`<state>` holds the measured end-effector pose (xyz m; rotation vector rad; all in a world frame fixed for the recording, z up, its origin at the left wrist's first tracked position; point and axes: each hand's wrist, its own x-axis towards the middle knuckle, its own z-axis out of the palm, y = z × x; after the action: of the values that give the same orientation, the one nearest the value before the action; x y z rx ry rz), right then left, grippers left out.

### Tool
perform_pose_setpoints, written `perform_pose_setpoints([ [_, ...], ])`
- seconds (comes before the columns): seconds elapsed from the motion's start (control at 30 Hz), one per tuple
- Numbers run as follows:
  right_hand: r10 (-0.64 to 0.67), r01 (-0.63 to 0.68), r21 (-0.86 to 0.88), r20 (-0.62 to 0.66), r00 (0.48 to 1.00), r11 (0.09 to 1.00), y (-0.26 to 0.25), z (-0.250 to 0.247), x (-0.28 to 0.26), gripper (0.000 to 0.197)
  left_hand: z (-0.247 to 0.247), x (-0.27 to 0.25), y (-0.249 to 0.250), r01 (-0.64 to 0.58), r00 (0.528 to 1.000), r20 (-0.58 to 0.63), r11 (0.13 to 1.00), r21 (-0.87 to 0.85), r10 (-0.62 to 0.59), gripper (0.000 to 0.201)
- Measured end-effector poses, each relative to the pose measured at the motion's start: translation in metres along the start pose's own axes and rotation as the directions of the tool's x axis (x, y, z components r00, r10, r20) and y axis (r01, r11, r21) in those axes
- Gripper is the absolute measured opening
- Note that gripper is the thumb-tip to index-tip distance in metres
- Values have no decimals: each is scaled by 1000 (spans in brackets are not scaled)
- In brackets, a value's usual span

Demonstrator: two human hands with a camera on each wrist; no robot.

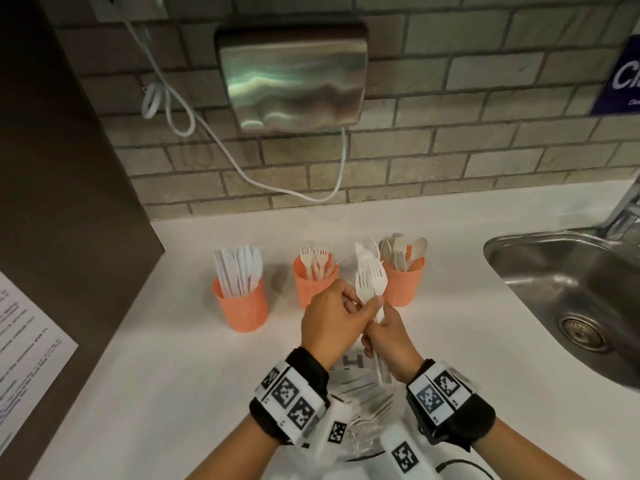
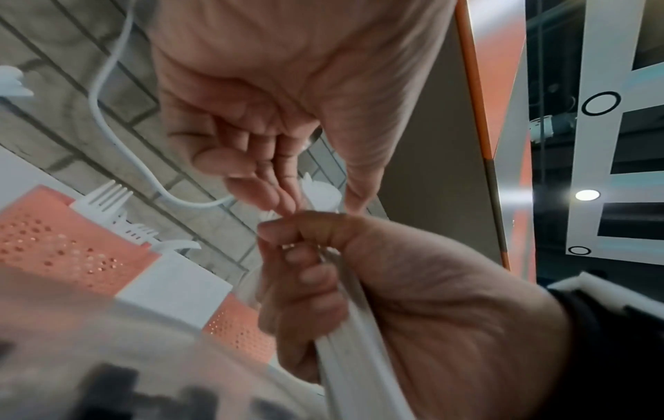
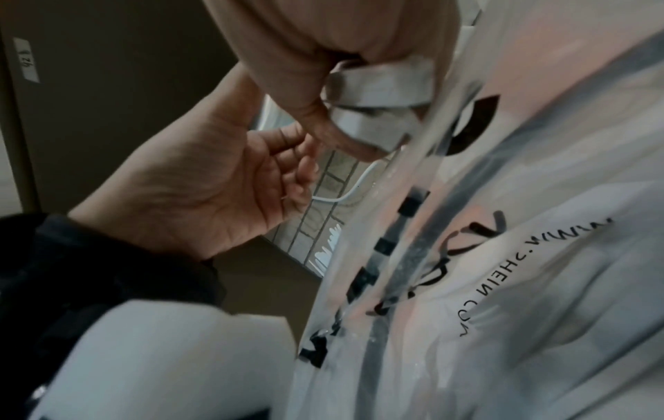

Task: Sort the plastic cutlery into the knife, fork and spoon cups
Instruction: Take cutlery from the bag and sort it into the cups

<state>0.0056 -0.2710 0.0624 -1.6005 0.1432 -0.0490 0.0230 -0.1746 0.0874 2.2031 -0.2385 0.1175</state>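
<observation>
Three orange perforated cups stand in a row on the white counter: the knife cup [image 1: 241,306] on the left, the fork cup [image 1: 313,284] in the middle, the spoon cup [image 1: 404,285] on the right. In front of them my right hand [image 1: 379,336] grips the handles of a bundle of white cutlery [image 1: 368,273], heads up, forks in front. My left hand [image 1: 367,303] pinches a fork of that bundle at its neck. The left wrist view shows my left fingertips [image 2: 284,203] meeting above the right fist [image 2: 312,272]. The handle ends [image 3: 377,93] stick out of my right fist.
A clear printed plastic bag [image 1: 363,393] with more cutlery lies under my wrists. A steel sink [image 1: 502,245] and tap [image 1: 625,211] are at the right. A metal dispenser [image 1: 294,74] and a hanging white cable [image 1: 242,171] are on the brick wall. A dark panel [image 1: 69,185] closes the left side.
</observation>
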Motion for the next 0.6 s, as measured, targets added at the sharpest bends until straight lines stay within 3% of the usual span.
perform_pose_setpoints([
  [0.1,-63,61,-45,-38,997,997,2,-2,-3,16,7,-2,7,14,1000,-17,999,48,-14,26],
  [0.17,-36,35,-52,-22,999,998,2,-3,-6,13,9,-3,8,31,1000,1,999,27,-31,24],
  [0.3,56,-56,-27,4,998,998,7,-8,-8,14,9,0,4,91,996,22,973,-211,-88,19],
  [0.4,83,-83,-9,7,997,997,9,-10,-8,22,8,6,1,144,987,10,855,-498,-161,13],
  [0.53,68,-68,-39,0,998,997,15,-11,-9,15,0,11,7,60,975,-86,622,-781,-202,8],
  [0.6,29,-31,-70,-26,999,997,20,-10,-10,7,-2,14,8,33,959,-152,628,-777,-238,7],
])
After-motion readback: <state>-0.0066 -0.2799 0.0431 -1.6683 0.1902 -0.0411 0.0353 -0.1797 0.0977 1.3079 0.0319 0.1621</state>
